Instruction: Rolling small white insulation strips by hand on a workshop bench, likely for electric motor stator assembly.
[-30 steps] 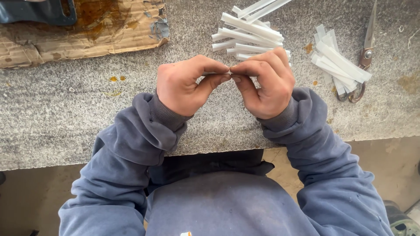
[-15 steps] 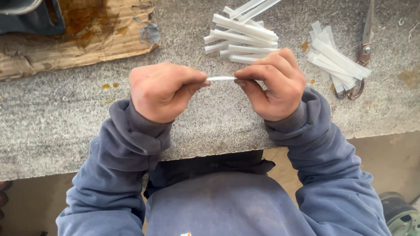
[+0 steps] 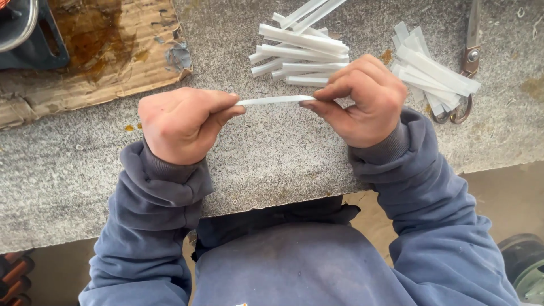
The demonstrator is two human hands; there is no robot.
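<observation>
Narrow white flat strip held level, long axis left-right above grey stone slab; ends pinched between thumb and forefinger of left hand and right hand. Beyond fingers: pile of white strips

The slab looks like rough, speckled grey stone, matt. The white strip looks smooth and slightly glossy, maybe plastic. The cardboard at the far left corner is brown, stained and torn. The scissors are dull metal. The sleeves are soft blue cloth.
</observation>
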